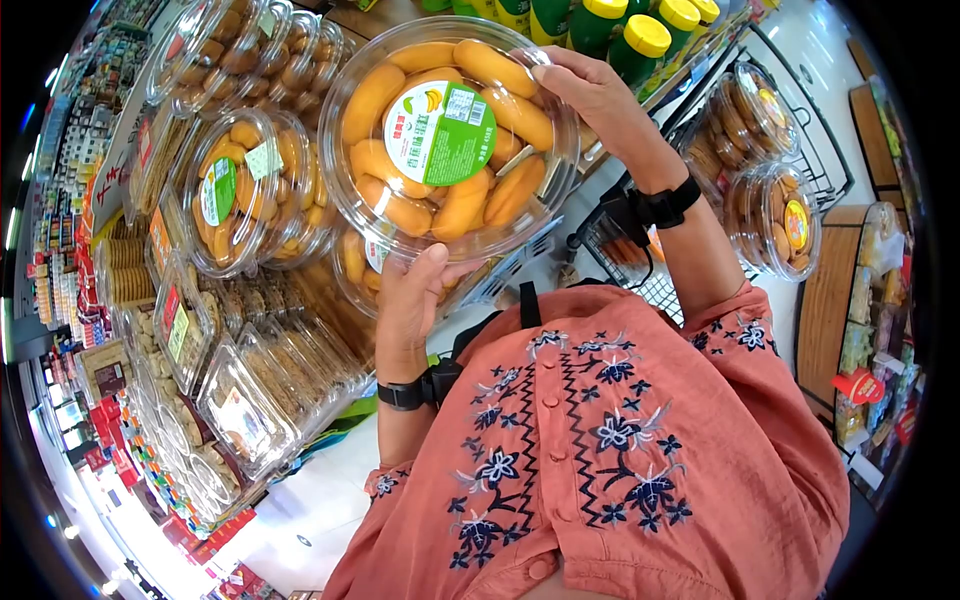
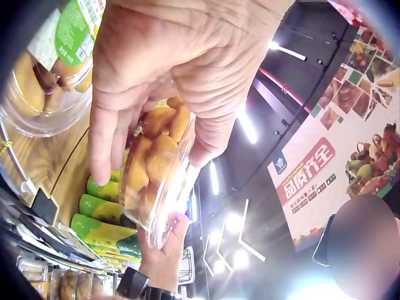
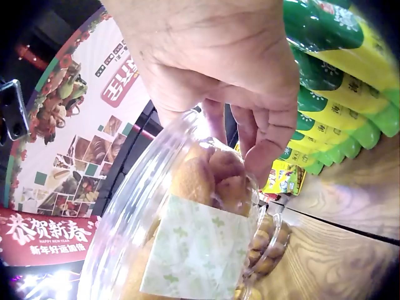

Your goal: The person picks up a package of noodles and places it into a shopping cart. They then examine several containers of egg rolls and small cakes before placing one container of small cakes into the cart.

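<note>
A round clear plastic box of yellow finger-shaped cakes (image 1: 465,205), with a green and white label facing up, is held between both hands. The left hand (image 1: 415,295) grips its near rim, thumb on top. At the far right edge the right hand (image 1: 590,95) pinches the rim. In the left wrist view, the left hand (image 2: 169,81) spans the box (image 2: 156,153) from one side, with the other hand at its far end. The right wrist view shows the right hand (image 3: 219,81) with curled fingers on the rim and a pale patterned sticker (image 3: 197,250) on the box.
Similar round boxes (image 1: 245,195) and rectangular packs (image 1: 255,400) stand on the wooden display at the left. Green bottles with yellow caps (image 1: 640,45) line the back. A wire cart (image 1: 655,285) holding round boxes (image 1: 780,220) is at the right.
</note>
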A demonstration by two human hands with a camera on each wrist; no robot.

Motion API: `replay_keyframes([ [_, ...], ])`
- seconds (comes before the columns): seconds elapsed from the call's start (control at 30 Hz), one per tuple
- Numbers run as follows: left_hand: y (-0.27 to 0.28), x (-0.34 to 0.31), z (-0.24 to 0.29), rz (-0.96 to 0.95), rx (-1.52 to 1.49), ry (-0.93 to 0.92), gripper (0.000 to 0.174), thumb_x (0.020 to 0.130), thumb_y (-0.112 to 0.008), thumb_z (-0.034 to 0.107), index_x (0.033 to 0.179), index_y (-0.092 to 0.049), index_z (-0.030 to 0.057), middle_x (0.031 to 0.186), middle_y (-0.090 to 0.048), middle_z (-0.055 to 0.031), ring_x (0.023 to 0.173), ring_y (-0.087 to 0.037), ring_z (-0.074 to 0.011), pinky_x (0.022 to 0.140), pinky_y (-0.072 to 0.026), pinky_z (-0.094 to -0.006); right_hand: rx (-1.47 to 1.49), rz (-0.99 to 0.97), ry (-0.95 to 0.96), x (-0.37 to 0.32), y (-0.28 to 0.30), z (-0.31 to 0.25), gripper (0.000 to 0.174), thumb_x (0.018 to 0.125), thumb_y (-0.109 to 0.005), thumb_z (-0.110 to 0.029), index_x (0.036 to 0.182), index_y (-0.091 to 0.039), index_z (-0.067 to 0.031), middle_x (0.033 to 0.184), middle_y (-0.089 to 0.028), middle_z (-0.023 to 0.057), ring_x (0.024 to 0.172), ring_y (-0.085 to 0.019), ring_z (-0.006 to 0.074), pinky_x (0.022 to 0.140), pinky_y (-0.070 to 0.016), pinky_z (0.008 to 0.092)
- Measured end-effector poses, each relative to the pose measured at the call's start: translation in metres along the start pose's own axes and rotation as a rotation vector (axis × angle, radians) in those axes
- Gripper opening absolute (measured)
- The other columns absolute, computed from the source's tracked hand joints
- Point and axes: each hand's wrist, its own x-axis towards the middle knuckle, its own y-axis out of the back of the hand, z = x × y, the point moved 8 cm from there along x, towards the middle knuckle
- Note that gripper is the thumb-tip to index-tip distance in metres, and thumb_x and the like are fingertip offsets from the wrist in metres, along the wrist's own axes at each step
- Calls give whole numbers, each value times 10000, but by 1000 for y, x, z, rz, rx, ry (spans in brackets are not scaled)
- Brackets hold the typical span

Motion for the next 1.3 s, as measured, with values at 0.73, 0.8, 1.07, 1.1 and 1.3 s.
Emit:
replay_keyframes([
  [0.73,28,19,-5,111,-10,-47,429,971,-538,187,1317,-488,-61,1243,-624,-188,1095,-653,-349,894,-580,-501,125,21,-157,-1,-6,39,402,1002,-571,-308,1303,-603,-44,1083,-619,-36,937,-556,42,834,-456,198],
  [0.8,35,24,-7,130,-25,-52,432,978,-518,203,1311,-487,-70,1250,-619,-195,1100,-652,-345,896,-580,-499,178,14,-175,1,-5,53,399,997,-580,-313,1298,-602,-53,1065,-618,-42,929,-562,42,817,-463,202],
  [1.07,53,53,-1,210,13,-1,457,977,-516,243,1302,-486,-77,1230,-619,-204,1095,-650,-326,874,-590,-479,285,87,-314,-5,-6,86,371,970,-581,-319,1257,-602,-84,923,-633,-20,790,-589,56,680,-485,224],
  [1.1,53,54,-1,209,20,-5,455,977,-513,242,1302,-486,-75,1225,-620,-202,1093,-651,-325,874,-590,-478,285,40,-339,-6,-7,86,375,995,-551,-271,1320,-568,-86,1008,-629,-23,879,-606,73,785,-521,260],
  [1.3,54,59,1,221,30,-26,452,991,-502,266,1304,-484,-59,1217,-627,-199,1081,-655,-321,878,-588,-469,287,63,-308,-10,-4,83,384,993,-555,-274,1333,-570,-95,1013,-631,-17,884,-600,68,791,-512,255],
])
